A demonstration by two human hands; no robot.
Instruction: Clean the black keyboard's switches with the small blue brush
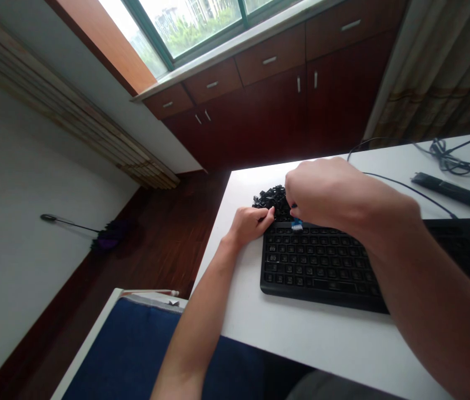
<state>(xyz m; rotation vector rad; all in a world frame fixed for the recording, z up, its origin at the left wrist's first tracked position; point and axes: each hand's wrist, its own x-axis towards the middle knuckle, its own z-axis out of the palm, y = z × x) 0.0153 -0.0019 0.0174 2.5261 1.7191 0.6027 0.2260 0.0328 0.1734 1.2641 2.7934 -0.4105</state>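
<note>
A black keyboard (318,264) with its keycaps taken off lies on the white table, its bare key sockets showing. My left hand (254,222) is closed at the keyboard's upper left corner, thumb and fingertips against the edge. Over the top rows my right hand (330,191) grips a small brush (297,224). The brush has a blue head and pale bristles, which touch the keyboard near its top left; its handle is hidden in my fist. Behind both hands sits a heap of loose black keycaps (274,197), partly covered by the right hand.
A long black strip (454,190) and a coiled black cable (447,158) lie at the table's back right. A blue-covered seat (135,350) stands at the lower left. Beyond the table are red-brown cabinets (268,111) and an umbrella (112,236) against the wall.
</note>
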